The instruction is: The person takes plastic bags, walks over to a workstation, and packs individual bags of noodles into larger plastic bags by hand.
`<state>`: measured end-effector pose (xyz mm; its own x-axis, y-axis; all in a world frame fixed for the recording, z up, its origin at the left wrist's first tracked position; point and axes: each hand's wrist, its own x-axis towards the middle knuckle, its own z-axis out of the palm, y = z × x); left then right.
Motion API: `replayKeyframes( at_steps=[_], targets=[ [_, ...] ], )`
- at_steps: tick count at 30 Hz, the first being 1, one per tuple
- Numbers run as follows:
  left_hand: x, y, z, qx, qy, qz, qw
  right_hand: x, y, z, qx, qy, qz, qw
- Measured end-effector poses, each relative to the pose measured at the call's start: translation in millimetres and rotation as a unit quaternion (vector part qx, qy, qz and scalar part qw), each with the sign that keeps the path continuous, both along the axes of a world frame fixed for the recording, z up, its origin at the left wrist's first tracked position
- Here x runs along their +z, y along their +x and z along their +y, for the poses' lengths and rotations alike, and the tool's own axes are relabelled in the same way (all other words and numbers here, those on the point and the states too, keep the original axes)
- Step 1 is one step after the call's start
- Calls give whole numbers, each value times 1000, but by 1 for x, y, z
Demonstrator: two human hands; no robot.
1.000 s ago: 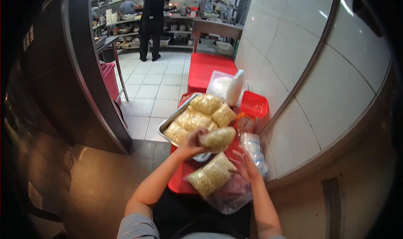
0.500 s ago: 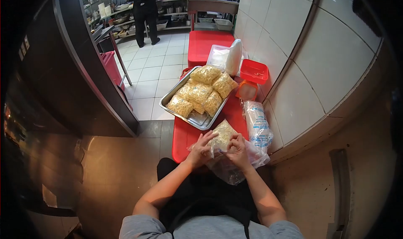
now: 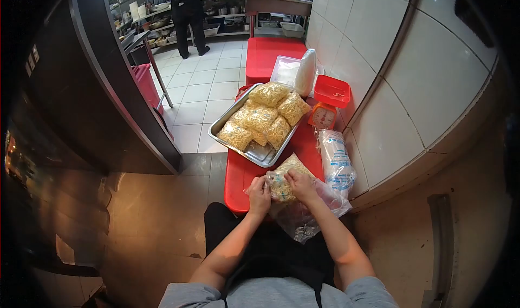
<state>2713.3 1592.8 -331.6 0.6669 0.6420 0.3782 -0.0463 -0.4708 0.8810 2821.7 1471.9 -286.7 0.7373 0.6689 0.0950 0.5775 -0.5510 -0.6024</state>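
Observation:
A clear plastic bag of noodles (image 3: 281, 189) lies near the front of the red table (image 3: 236, 186). My left hand (image 3: 259, 195) pinches the plastic at the bag's left side. On its right side my right hand (image 3: 301, 185) is closed on the bag's plastic, fingers bent. Loose clear plastic (image 3: 303, 221) spreads below and to the right of my hands, over the table's front edge. Just beyond stands a metal tray (image 3: 264, 159) with several filled noodle bags (image 3: 261, 118) heaped in it.
At the right are a roll of printed plastic bags (image 3: 336, 159) and an orange scale (image 3: 323, 116) with a red basin (image 3: 332, 91). Behind the tray sits a white container (image 3: 284, 70) beside a plastic-wrapped bundle (image 3: 306, 72). A person in black (image 3: 188, 15) stands at the back shelves.
The bag held above the table a second ago is gone from the air. Both hands have come together at the bag on the table, and their fingers have closed on its plastic.

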Motion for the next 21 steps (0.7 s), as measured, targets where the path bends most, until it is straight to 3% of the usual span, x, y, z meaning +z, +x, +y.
replayKeyframes(
  at_steps=[2, 5, 8, 11, 14, 17, 18, 21],
  targets=[
    [3, 5, 3, 36, -1, 55, 998, -8, 11, 7, -17, 3, -1, 1000],
    [-13, 12, 11, 22, 17, 71, 997, -10, 19, 13, -69, -35, 18, 997],
    [-7, 4, 24, -25, -16, 165, 986, -23, 16, 11, -122, -38, -6, 992],
    [-6, -10, 20, 18, 11, 132, 991, -19, 4, 4, -130, -29, 14, 991],
    [-26, -13, 21, 64, -122, 164, 977, -7, -14, -8, -51, 43, 81, 994],
    [-2, -20, 28, 4, -323, 295, 899, 11, -38, -14, 29, 129, 96, 987],
    [-11, -25, 37, -105, -389, 303, 864, 18, -47, -14, 50, 153, 90, 983],
    [51, -63, 28, -221, -672, 141, 693, 26, -73, -14, 242, 103, -141, 954]
  ],
)
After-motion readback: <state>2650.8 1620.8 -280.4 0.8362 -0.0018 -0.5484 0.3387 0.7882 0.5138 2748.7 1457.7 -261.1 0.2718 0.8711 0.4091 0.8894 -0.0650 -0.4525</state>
